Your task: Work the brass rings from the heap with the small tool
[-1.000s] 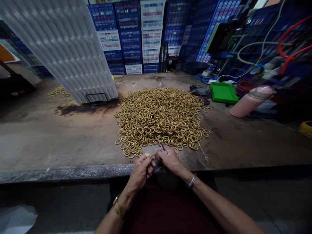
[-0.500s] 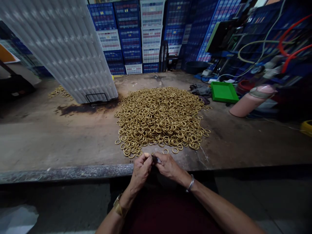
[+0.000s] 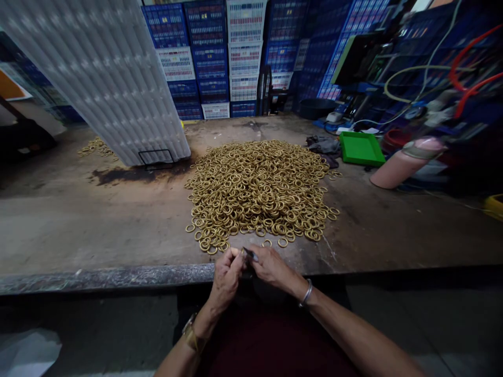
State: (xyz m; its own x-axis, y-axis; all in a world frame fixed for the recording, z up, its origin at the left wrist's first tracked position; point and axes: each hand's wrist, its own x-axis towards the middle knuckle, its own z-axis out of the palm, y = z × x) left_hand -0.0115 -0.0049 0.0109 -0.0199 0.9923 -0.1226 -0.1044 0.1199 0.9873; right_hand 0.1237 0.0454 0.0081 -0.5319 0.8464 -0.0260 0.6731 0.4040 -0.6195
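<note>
A wide heap of brass-coloured rings (image 3: 259,183) lies on the worn table (image 3: 118,225). At the table's front edge, just below the heap, my left hand (image 3: 227,272) is closed on a small ring, mostly hidden by the fingers. My right hand (image 3: 271,266) is wrapped round a small dark tool (image 3: 250,255), whose tip meets the ring at my left fingertips. Two loose rings lie on the wood just beyond my right hand.
Stacked whitish ribbed trays (image 3: 113,84) lean at the left. A green tray (image 3: 361,148), a pink cylinder (image 3: 406,162) and a dark cloth (image 3: 324,146) lie right of the heap. Blue and white crates (image 3: 245,57) stand behind.
The dark tool has tilted slightly, and its tip now shows more clearly between my hands. Both hands have otherwise barely moved.
</note>
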